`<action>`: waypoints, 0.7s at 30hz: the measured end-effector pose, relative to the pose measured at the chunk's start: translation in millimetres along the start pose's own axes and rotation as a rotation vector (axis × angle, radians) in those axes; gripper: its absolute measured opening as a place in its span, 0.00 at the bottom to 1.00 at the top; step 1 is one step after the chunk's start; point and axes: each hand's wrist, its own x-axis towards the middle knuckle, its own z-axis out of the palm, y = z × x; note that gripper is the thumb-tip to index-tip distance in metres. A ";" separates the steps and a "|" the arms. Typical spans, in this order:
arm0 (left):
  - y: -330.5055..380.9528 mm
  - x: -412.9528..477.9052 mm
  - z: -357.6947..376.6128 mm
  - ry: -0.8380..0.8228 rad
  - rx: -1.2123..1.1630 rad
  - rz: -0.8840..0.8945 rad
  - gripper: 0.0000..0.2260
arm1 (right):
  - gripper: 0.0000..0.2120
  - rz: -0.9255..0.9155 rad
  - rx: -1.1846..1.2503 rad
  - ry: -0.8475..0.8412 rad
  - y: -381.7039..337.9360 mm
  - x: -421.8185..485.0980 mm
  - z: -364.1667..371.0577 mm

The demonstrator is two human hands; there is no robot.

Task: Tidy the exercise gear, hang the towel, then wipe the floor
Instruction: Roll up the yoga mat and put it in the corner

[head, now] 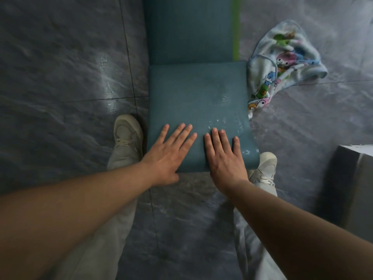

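A teal exercise mat [193, 93] lies on the grey tiled floor, its near end rolled into a thick roll while the flat part runs away from me with a green strip along its right edge. Water drops glisten on the roll's right side. My left hand [168, 153] and my right hand [224, 156] rest flat on top of the roll, fingers spread, side by side, gripping nothing. A white towel [282, 63] with coloured cartoon prints lies crumpled on the floor just right of the mat.
My two feet in pale sneakers [127, 136] stand either side of the roll's near end. A grey box-like object [351, 186] sits at the right edge. Dark marbled floor tiles [60, 77] spread to the left and behind me.
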 end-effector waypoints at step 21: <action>42.6 -55.2 0.0 0.139 -0.139 -0.103 0.46 | 0.39 -0.028 -0.019 -0.093 -16.5 -52.7 -45.1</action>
